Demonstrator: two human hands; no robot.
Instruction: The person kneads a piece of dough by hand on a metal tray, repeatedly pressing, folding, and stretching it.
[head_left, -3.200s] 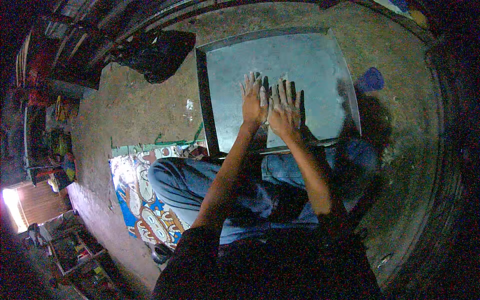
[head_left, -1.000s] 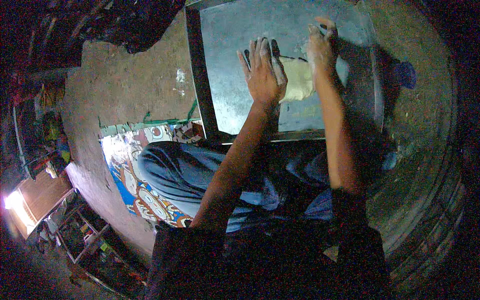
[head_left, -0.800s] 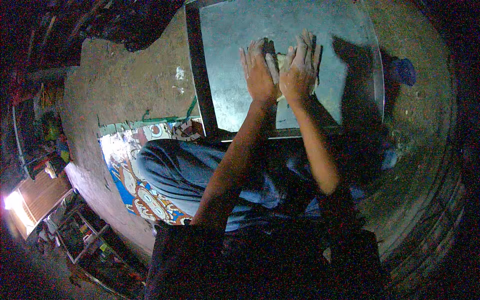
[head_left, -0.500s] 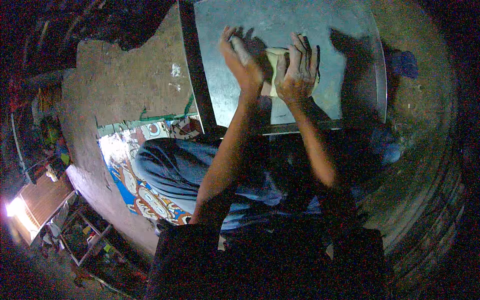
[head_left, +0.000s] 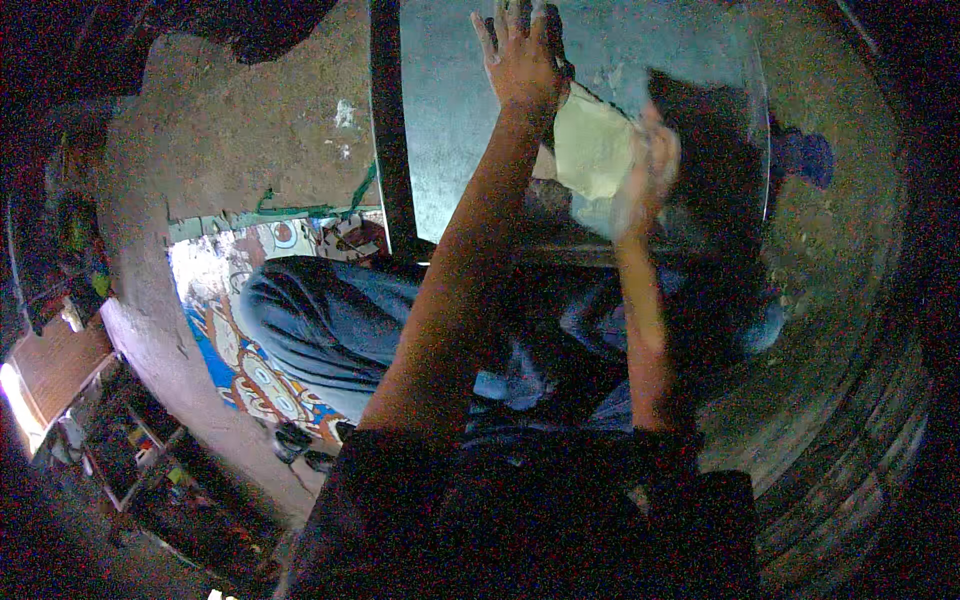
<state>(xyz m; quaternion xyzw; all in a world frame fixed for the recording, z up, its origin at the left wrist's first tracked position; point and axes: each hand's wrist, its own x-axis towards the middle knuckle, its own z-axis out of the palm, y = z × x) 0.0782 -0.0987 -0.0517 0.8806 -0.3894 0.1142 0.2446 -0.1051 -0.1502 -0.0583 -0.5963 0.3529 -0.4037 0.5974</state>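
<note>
My left hand [head_left: 525, 65] is over the far part of a low grey-blue board or tabletop [head_left: 440, 130], its fingers spread apart and holding nothing. Just to the right of that wrist is a pale yellow, soft-looking flat sheet [head_left: 595, 150]; whether it is dough or cloth I cannot tell. Against the sheet's right edge is my right hand [head_left: 655, 165], smeared by motion, so its grip on the sheet is unclear. A small pinkish-tan patch [head_left: 545, 163] shows by the sheet's lower left.
Crossed legs in blue trousers [head_left: 320, 320] lie close to the board's near edge. A cartoon-printed mat [head_left: 265, 375] is at left on the brown floor [head_left: 270, 130]. A dark blue object [head_left: 808, 158] lies right of the board. Cluttered shelving [head_left: 150, 450] stands lower left.
My left hand has moved farther away and turned palm down with fingers spread. My right hand has come off the sheet's top to its right edge. More of the sheet shows.
</note>
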